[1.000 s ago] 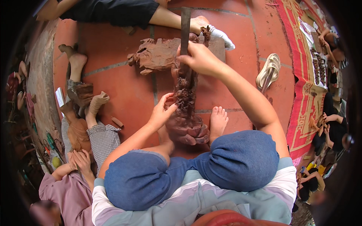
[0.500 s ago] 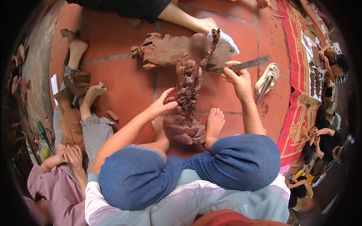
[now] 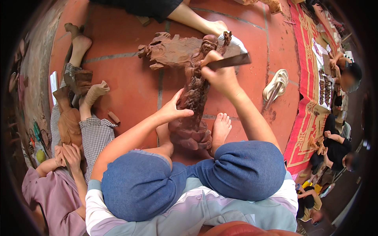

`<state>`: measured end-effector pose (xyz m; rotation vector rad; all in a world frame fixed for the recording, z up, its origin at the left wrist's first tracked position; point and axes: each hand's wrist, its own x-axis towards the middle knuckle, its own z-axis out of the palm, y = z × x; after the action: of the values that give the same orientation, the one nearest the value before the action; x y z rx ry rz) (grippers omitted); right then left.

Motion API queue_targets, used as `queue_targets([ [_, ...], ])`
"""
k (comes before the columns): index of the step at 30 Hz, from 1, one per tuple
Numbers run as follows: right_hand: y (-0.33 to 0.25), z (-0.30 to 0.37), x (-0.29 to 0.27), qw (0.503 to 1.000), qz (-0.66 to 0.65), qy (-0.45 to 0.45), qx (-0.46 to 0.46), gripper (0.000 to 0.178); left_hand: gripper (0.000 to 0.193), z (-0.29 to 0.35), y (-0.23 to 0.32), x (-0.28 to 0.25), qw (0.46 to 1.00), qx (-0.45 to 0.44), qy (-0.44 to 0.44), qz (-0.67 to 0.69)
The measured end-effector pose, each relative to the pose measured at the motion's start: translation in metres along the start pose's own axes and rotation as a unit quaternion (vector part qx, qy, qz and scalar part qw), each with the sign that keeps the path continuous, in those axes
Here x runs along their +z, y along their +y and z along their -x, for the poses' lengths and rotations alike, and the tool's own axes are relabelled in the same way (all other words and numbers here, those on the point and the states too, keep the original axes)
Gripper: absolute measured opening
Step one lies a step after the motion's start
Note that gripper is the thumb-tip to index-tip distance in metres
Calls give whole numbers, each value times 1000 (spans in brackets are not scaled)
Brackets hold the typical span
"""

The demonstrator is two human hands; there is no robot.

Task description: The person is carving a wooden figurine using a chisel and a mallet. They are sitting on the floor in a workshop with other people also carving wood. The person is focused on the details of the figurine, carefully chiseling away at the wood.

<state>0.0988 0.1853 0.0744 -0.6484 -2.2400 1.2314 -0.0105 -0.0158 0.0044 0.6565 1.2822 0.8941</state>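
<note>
A dark reddish carved wooden statue (image 3: 192,103) stands on the floor between my feet, a figure with a bearded head and a staff beside it. My left hand (image 3: 175,110) grips its lower body, thumb across the front and fingers round the left side. In my right hand (image 3: 221,75) is a flat dark metal strip (image 3: 234,61), slanting up to the right. That hand is at the statue's upper body, just below the head. Whether the strip touches the wood is hidden by my fingers.
Behind the statue lies a rough wooden slab (image 3: 173,51), near another person's foot (image 3: 216,28). To the left a co-worker holds a paler carved figure (image 3: 70,126). A beige sandal (image 3: 275,85) and a red patterned mat (image 3: 301,129) lie to the right on the tiled floor (image 3: 122,78).
My right hand has moved left with the metal strip, from beside the statue onto its upper body. My left hand has closed on the statue's lower body.
</note>
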Motion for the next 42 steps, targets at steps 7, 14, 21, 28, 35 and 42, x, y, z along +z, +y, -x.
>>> queue_targets([
  [7, -3, 1, -2, 998, 27, -42, 24, 8, 105, -13, -49, 2, 995, 90, 35, 2],
  [14, -8, 2, 0, 997, 12, -63, 45, 7, 49, 23, -90, 18, 973, -7, 161, 164],
  [21, -8, 4, 1, 997, 43, -58, 24, 6, 40, 39, -70, 30, 930, -124, 228, -262],
  [28, -15, 7, 2, 996, 69, -46, 36, 8, 35, 35, -93, 32, 920, 1, 233, -314],
  [35, -13, 5, 5, 997, 24, -50, 57, 5, 34, 47, -63, 37, 921, -42, 237, -307],
  [42, -17, 3, 4, 997, 10, -34, 68, 5, 34, 48, -67, 37, 912, -19, 256, -320],
])
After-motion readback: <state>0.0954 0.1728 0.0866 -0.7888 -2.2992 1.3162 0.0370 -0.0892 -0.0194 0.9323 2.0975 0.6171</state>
